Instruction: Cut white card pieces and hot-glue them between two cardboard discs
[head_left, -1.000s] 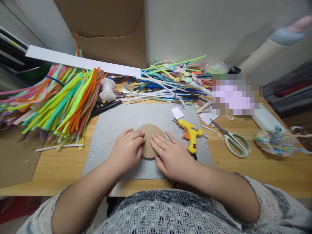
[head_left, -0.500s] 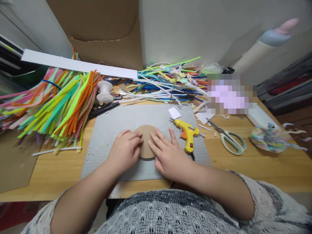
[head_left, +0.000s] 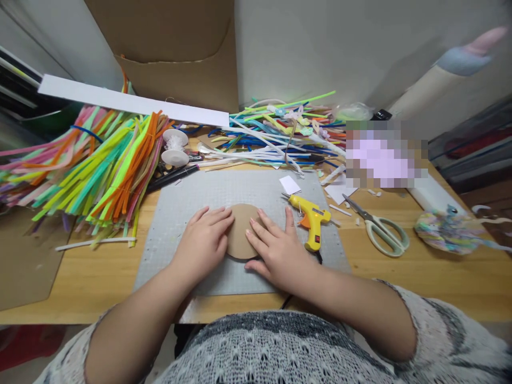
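Note:
A round brown cardboard disc (head_left: 241, 234) lies flat on the grey cutting mat (head_left: 200, 186). My left hand (head_left: 204, 240) rests at the disc's left edge, its fingers stretched out and touching the rim. On the other side, my right hand (head_left: 276, 245) lies with spread fingers, the fingertips on the disc's top and the thumb by its near edge. Neither hand is wrapped round anything. Just right of my right hand, a yellow glue gun (head_left: 312, 218) lies on the mat, its nozzle pointing away to the left.
Scissors (head_left: 384, 232) lie right of the mat near paper scraps (head_left: 340, 189). Bundled pipe cleaners (head_left: 100, 170) fill the left side, with loose ones (head_left: 272, 138) along the back. A white spool (head_left: 175, 148) stands behind the mat. A pastel fuzzy piece (head_left: 444, 229) sits far right.
My left fingers have straightened from a curled pose along the disc's edge. My right thumb has spread away from the fingers. The whole view has shifted slightly.

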`<state>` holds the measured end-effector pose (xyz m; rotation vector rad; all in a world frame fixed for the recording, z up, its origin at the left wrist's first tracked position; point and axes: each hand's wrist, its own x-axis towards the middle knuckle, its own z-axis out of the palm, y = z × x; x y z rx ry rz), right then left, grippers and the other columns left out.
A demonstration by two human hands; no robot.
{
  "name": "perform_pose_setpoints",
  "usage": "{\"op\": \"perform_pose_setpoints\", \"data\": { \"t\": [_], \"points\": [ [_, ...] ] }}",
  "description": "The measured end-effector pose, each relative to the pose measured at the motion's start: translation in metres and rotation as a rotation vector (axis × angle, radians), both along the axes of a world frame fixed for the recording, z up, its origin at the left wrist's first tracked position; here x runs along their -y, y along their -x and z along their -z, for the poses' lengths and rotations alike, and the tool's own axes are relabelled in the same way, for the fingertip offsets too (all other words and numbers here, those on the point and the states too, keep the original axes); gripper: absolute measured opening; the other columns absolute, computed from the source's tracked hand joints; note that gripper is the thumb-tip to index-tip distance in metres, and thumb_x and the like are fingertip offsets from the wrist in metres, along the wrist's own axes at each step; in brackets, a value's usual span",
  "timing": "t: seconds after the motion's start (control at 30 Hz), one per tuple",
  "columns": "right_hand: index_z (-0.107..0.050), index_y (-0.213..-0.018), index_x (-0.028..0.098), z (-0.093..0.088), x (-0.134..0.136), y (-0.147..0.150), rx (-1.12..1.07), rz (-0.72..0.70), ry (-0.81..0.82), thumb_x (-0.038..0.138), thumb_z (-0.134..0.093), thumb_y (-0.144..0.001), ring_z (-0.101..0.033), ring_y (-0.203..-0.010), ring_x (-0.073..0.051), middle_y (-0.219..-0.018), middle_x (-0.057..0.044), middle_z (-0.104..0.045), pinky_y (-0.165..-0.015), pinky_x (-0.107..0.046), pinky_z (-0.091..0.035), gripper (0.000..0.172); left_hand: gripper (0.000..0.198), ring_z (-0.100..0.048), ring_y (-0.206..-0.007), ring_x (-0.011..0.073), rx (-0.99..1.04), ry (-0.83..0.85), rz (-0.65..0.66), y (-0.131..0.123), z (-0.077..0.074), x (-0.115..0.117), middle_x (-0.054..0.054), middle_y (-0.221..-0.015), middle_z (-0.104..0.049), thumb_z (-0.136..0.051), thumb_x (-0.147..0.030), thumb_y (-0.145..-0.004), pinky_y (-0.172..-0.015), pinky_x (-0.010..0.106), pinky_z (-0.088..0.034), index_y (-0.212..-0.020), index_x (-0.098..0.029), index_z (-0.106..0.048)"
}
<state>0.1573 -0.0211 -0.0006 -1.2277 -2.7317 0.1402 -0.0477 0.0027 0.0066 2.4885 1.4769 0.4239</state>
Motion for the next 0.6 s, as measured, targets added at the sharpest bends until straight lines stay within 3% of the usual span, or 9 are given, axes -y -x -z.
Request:
{"op": "perform_pose_setpoints", "data": {
  "t": [0.2, 0.3, 0.37, 0.47, 0.53, 0.6],
  "points": [
    [-0.061, -0.120, 0.023, -0.001, -0.009, -0.010, -0.024, -0.041, -0.011, 0.042, -0.057, -0.086, -0.033, -0.136, -0.032, -0.131, -0.008, -0.058, -0.106, -0.071, 0.005, 0.040, 0.030, -0.064, -0.101, 0.0212, 0.022, -0.049, 0.001, 0.001, -0.006, 0.003, 0.004, -0.105, -0.072, -0.047, -0.012, -0.079, -0.105, 0.051, -0.034, -0.097, -0.022, -0.069],
    [-0.064, -0.114, 0.024, -0.010, -0.013, -0.021, 0.016, -0.013, -0.027, 0.027, -0.052, -0.088, -0.036, -0.135, -0.031, -0.129, -0.006, -0.059, -0.104, -0.072, 0.009, 0.028, 0.024, -0.066, -0.089, 0.0197, 0.052, -0.065, 0.024, 0.001, -0.011, 0.006, 0.000, -0.084, -0.074, -0.048, -0.012, -0.077, -0.103, 0.050, -0.035, -0.081, -0.023, -0.070],
    [-0.065, -0.113, 0.022, -0.015, -0.014, -0.025, 0.060, 0.036, -0.038, 0.016, -0.047, -0.087, -0.035, -0.135, -0.032, -0.132, -0.007, -0.057, -0.104, -0.072, 0.010, 0.032, 0.022, -0.066, -0.084, 0.0189, 0.081, -0.070, 0.032, 0.001, -0.011, 0.007, 0.000, -0.076, -0.072, -0.049, -0.011, -0.076, -0.101, 0.048, -0.037, -0.076, -0.023, -0.068],
    [-0.058, -0.124, 0.016, -0.017, -0.012, -0.024, 0.082, 0.119, 0.008, 0.014, -0.045, -0.082, -0.035, -0.135, -0.034, -0.141, -0.013, -0.046, -0.106, -0.072, 0.003, 0.044, 0.028, -0.063, -0.094, 0.0215, 0.114, -0.061, -0.023, -0.001, -0.007, 0.007, 0.005, -0.094, -0.071, -0.048, -0.010, -0.074, -0.098, 0.046, -0.041, -0.093, -0.019, -0.066],
    [-0.048, -0.134, 0.010, -0.015, -0.011, -0.020, 0.071, 0.192, 0.059, 0.016, -0.044, -0.080, -0.037, -0.133, -0.036, -0.144, -0.020, -0.040, -0.107, -0.071, -0.004, 0.054, 0.043, -0.056, -0.111, 0.0256, 0.104, -0.027, -0.085, -0.003, -0.002, 0.005, 0.011, -0.118, -0.064, -0.048, -0.010, -0.073, -0.100, 0.047, -0.040, -0.115, -0.015, -0.058],
    [-0.038, -0.140, 0.003, -0.011, -0.009, -0.017, 0.053, 0.231, 0.109, 0.017, -0.041, -0.081, -0.039, -0.132, -0.034, -0.144, -0.025, -0.038, -0.109, -0.068, -0.009, 0.061, 0.055, -0.052, -0.118, 0.0274, 0.088, 0.034, -0.115, -0.004, 0.003, 0.004, 0.013, -0.128, -0.058, -0.047, -0.009, -0.072, -0.101, 0.048, -0.040, -0.127, -0.013, -0.048]
  ]
}}
